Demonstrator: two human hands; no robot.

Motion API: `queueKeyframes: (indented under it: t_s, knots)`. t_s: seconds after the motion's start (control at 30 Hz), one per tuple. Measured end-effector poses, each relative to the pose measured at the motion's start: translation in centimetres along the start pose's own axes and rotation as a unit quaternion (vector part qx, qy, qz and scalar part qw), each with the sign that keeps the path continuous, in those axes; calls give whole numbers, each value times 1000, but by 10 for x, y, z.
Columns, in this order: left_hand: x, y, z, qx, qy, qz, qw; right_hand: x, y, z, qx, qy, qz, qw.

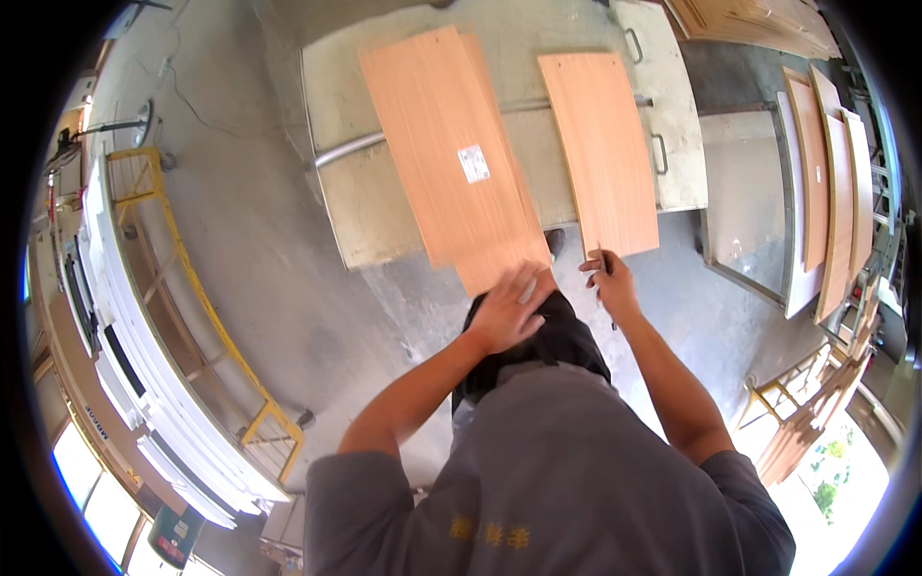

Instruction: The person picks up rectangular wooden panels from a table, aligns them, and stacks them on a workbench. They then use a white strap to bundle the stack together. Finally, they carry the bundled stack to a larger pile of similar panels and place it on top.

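Note:
My left hand (506, 309), a little blurred, has its fingers spread over the near end of a stack of wood-grain panels. The upper panel (423, 125) carries a white label (473, 164); the lower panel (495, 261) juts out toward my body. At the near edge of a narrower wood-grain panel (603, 154), my right hand (612, 283) has its fingers bent together in a pinch. Something small and dark shows by its fingertips, too small to name. Both the stack and the narrower panel lie on a worn pale table (360, 226).
On the left stands a yellow-framed cart (216, 331) alongside long white boards (158, 384). More boards (834, 192) lean upright at the right, next to a grey metal-framed panel (744, 182). Further wood panels (759, 24) lie at the far right. A thin cable (197, 115) runs across the floor.

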State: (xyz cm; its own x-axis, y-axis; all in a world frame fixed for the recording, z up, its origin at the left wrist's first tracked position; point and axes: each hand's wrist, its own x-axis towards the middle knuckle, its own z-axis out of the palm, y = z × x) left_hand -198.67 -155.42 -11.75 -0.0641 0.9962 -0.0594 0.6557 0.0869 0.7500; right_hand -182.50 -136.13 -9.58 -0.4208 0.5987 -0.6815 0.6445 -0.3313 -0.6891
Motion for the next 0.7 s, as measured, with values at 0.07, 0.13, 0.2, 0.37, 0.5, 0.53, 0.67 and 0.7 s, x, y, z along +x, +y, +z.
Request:
queueKeyframes:
  t_s: [0.07,0.13,0.2,0.37,0.5,0.53,0.67,0.7]
  knots:
    - [9,-38,-39,84,98,-134,983,16,-1,24,-62,17,-87,994]
    - [16,-92,-81,198,134,-213,947,34,-25,53,-133,1,-139,981]
    - [22,-126,-112,176,211,-289,917,42,-52,81,-189,-34,-170,967]
    - [34,-167,-90,-122,313,-287,897,63,-80,127,-197,-23,-96,975]
    - [25,-116,-58,-202,380,-289,855,46,-66,115,-143,-45,5,989]
    - [15,-111,-52,-200,384,-281,857,41,-52,111,-151,-47,-70,985]
    - [-44,-74,-14,-124,344,-402,840,1,28,105,-184,-55,-201,961]
    - [-55,-64,-8,-119,317,-468,816,-7,28,105,-195,-61,-197,959]
